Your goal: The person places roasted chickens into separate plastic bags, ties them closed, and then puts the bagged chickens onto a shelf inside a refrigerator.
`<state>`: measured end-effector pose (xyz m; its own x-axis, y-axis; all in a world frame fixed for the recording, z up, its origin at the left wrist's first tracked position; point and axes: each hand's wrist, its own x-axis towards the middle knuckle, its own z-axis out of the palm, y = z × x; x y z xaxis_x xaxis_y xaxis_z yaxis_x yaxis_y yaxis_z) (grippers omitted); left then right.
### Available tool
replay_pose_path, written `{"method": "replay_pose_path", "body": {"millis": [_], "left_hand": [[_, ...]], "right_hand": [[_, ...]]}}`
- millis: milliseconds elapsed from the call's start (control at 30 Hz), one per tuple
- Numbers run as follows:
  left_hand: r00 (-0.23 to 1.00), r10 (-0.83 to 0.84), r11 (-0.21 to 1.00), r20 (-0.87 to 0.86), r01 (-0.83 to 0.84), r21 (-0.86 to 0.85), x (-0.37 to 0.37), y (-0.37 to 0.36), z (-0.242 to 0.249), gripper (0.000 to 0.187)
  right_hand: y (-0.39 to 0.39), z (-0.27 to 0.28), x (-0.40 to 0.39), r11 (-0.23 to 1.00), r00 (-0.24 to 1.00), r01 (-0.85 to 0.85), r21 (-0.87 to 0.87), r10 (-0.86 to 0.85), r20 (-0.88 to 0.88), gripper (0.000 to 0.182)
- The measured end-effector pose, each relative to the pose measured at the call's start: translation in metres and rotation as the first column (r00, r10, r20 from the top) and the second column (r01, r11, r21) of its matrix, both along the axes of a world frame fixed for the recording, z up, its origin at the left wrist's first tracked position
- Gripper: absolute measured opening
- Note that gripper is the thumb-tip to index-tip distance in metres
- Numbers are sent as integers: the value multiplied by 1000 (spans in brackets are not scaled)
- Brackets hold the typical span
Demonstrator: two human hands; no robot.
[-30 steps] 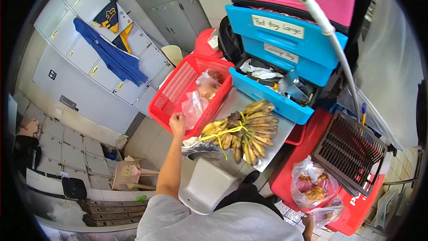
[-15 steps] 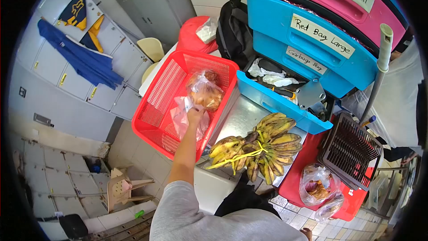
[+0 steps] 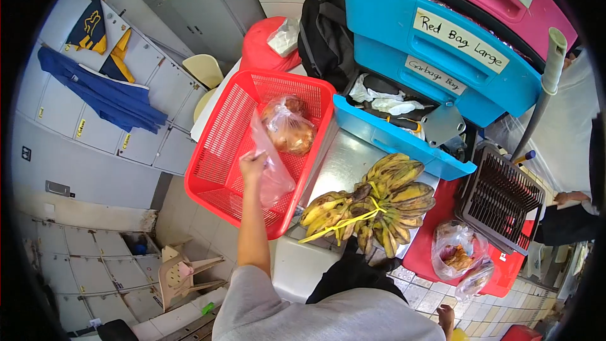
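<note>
Left hand (image 3: 252, 165) pulled back toward near edge of red basket (image 3: 218, 151) since half a second ago, fingers pinched on clear plastic bag (image 3: 270, 164), bag lifted inside basket. Second bag with brownish food (image 3: 289, 127) lies deeper in basket. Banana bunch (image 3: 372, 205) on metal worktop (image 3: 338, 164) to right. Blue drawer (image 3: 398, 142) open behind. Right hand low at bottom edge; grip unreadable.

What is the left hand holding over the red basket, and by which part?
The left hand pinches a thin clear plastic bag by its top edge, so it hangs into the red basket.
</note>
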<state>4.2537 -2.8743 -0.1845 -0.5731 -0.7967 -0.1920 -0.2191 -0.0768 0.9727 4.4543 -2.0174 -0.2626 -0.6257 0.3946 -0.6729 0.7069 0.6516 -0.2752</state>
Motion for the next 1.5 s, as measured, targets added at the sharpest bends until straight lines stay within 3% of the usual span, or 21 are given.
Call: {"method": "replay_pose_path", "body": {"millis": [100, 133, 233, 300, 333, 367, 433, 567, 633, 667, 700, 800, 833, 933, 1033, 1133, 1167, 1267, 1333, 1400, 1500], "left_hand": [[987, 13, 1000, -159, -15, -9, 40, 10, 66, 13], [992, -7, 1000, -123, 5, -22, 51, 8, 66, 14], [998, -56, 984, -7, 54, -171, 74, 16, 65, 15], [999, -41, 978, 12, 43, -204, 79, 35, 62, 20], [999, -37, 975, 19, 40, -217, 79, 45, 59, 23], [1000, 0, 998, -21, -2, -65, 81, 59, 65, 31], [991, 96, 969, -90, -72, 238, 84, 87, 85, 47], [811, 171, 831, -559, 186, 524, 93, 119, 94, 72], [806, 161, 898, -569, 120, 424, 102, 114, 82, 62], [803, 156, 925, -575, 85, 369, 107, 108, 71, 57], [879, -55, 993, -473, 96, 64, 127, 88, 59, 33], [894, 298, 882, -335, -392, -261, 156, 76, 101, 11], [823, 394, 815, -409, -518, -258, 170, 68, 105, 10], [904, 285, 872, -319, -383, -304, 206, 83, 154, 9], [958, -151, 930, -242, 55, -362, 202, 132, 186, 2], [812, -583, 733, -17, 517, -442, 166, 201, 194, 6], [705, -708, 625, -38, 601, -499, 151, 224, 182, 9], [540, -840, 358, 60, 633, -686, 132, 277, 173, 30], [514, -858, 477, -23, 778, -408, 137, 281, 180, 31], [694, -683, 689, -230, 716, 112, 141, 280, 152, 36], [765, -421, 608, -487, 637, 474, 123, 269, 127, 54]], "right_hand": [[-13, 6, -18, 987, 984, -147, 60, 140, 109, 42], [-10, -2, -22, 929, 934, -357, 97, 355, 40, 42], [-54, 36, -70, 858, 862, -501, 112, 484, 150, 43], [-47, 12, -91, 791, 792, -610, 37, 609, 35, 30], [-107, 82, -122, 709, 710, -704, -53, 703, -26, 25], [-130, 101, -138, 612, 611, -789, -59, 769, -188, 23], [-200, 161, -172, 615, 627, -775, -143, 722, -292, 21], [-341, 245, -213, 346, 569, -815, -465, 634, -524, 24], [-402, 261, -212, 190, 540, -824, -534, 549, -638, 31], [-427, 273, -211, 109, 326, -937, -331, 608, -724, 33], [-445, 282, -209, 16, 96, -994, -112, 644, -759, 35], [-476, 285, -196, -37, 21, -998, -49, 543, -839, 33], [-481, 283, -196, -68, 35, -994, -86, 551, -833, 33], [-482, 270, -194, -62, 182, -962, -267, 585, -791, 35], [-483, 254, -186, 50, 476, -854, -518, 477, -739, 39], [-484, 253, -175, -106, 900, -299, -948, 299, -317, 45], [-487, 247, -171, -157, 916, -305, -939, 221, -334, 42], [-477, 230, -181, 191, 871, -472, -861, 254, -421, 36], [-458, 232, -180, 280, 915, -393, -876, 29, -402, 21], [-436, 239, -178, 401, 845, -443, -802, -112, -522, 14], [-404, 265, -172, 391, 254, -912, -125, 299, -920, 19]]}}
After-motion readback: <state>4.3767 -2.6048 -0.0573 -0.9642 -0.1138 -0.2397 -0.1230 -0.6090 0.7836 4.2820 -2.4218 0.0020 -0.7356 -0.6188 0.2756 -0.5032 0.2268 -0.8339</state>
